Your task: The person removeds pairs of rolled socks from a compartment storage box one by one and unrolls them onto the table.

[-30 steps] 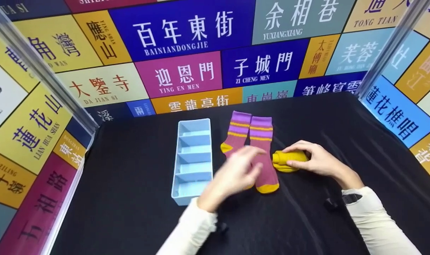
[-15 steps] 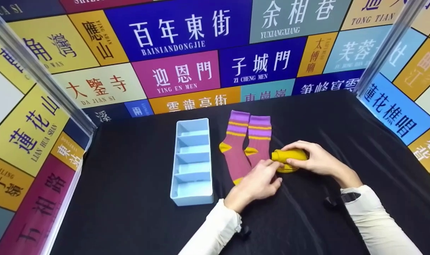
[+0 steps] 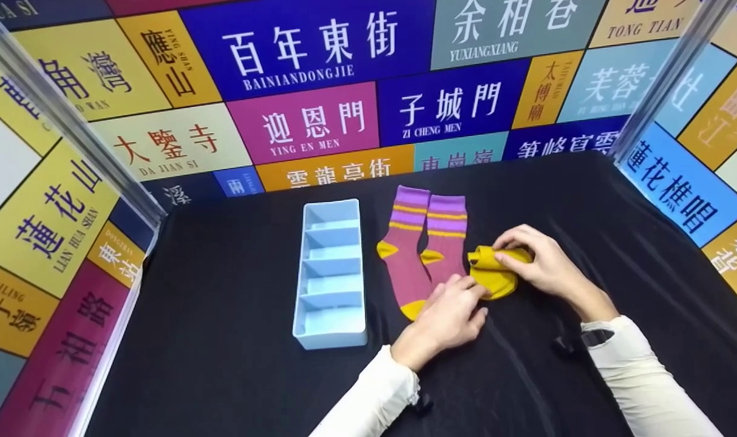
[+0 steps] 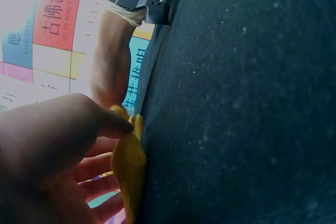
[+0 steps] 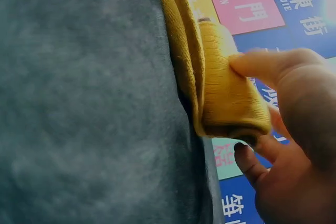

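Both hands are working a yellow sock (image 3: 493,274) on the black table (image 3: 587,206), just right of the striped socks (image 3: 426,249).

Open cloth is lying at 3 o'clock and 6 o'clock of the sock, with the printed walls (image 3: 320,73) closing in at 12, 9 and 3, and the blue tray (image 3: 332,276) standing at 9 o'clock beyond the striped pair. The yellow sock is ribbed, mustard-coloured and doubled over into a thick roll with one flap lying flat. The right hand (image 3: 541,264) is pinching the rolled end from above; the left hand (image 3: 450,315) is gripping the near edge with thumb and fingertips. The left hand is covering the striped socks' toes, and both wrist views are showing only part of the sock.
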`<state>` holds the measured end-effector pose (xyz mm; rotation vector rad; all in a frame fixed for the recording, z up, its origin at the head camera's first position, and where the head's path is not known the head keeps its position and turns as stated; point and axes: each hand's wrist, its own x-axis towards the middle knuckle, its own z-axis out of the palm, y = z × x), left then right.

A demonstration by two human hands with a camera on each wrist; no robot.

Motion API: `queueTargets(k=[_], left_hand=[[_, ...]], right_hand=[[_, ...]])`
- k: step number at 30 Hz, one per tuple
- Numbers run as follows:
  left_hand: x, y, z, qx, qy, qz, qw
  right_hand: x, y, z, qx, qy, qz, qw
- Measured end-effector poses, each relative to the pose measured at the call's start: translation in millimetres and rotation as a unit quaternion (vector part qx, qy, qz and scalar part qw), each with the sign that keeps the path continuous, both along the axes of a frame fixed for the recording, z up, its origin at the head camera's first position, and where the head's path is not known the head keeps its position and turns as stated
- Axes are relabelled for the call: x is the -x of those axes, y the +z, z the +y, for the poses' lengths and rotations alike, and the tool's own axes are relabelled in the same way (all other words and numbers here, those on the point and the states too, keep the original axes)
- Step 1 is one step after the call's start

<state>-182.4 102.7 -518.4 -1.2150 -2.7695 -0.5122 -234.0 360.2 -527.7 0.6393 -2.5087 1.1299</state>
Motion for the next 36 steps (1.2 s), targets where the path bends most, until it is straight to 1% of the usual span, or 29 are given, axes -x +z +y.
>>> queueTargets(k=[2, 5, 7, 11, 14, 16, 19, 23, 26, 30, 33, 36], left_hand=[[-0.2, 0.0, 0.2, -0.005, 0.004, -0.004, 1.0], [-0.3, -0.8, 0.8, -0.012, 0.009, -0.014, 0.9998], [-0.2, -2.4, 1.5, -0.011, 0.012, -0.015, 0.9998], [-1.0, -5.8, 2.8, 0.001, 0.015, -0.002, 0.9999], [-1.8, -7.9, 3.7, 0.006, 0.018, 0.005, 0.9998], [-2.2, -8.9, 4.0, 0.007, 0.02, 0.006, 0.9998], [-2.6, -9.6, 3.9, 0.009, 0.021, 0.006, 0.9997], [-2.5, -8.4, 2.5, -0.004, 0.015, 0.001, 0.9999], [-2.3, -6.3, 1.4, -0.005, 0.008, 0.004, 0.9999], [-1.7, -5.9, 0.9, 0.008, 0.003, 0.014, 0.9999], [-1.2, -7.7, 1.3, 0.011, 0.005, 0.013, 0.9998], [-1.4, -9.2, 2.3, 0.01, 0.006, 0.01, 0.9999]], right_hand=[[0.7, -0.2, -0.3, -0.004, -0.006, -0.002, 1.0], [0.6, -1.2, 0.2, -0.008, -0.015, -0.022, 1.0], [0.5, -2.1, 0.6, -0.017, -0.019, -0.031, 0.999], [1.1, -2.8, 1.2, -0.039, -0.025, -0.015, 0.999], [1.9, -1.4, 1.1, -0.041, -0.036, 0.007, 0.999], [1.9, -0.9, 0.9, -0.038, -0.039, 0.015, 0.998], [1.3, -1.2, 1.4, -0.046, -0.043, 0.011, 0.998], [0.4, -2.6, 2.6, -0.083, -0.055, -0.008, 0.995], [0.9, -2.0, 2.4, -0.103, -0.059, -0.011, 0.993], [3.1, -1.1, 1.6, -0.099, -0.072, -0.002, 0.992], [4.6, -1.9, 2.0, -0.09, -0.095, 0.017, 0.991], [5.8, -3.0, 3.2, -0.08, -0.109, 0.031, 0.99]])
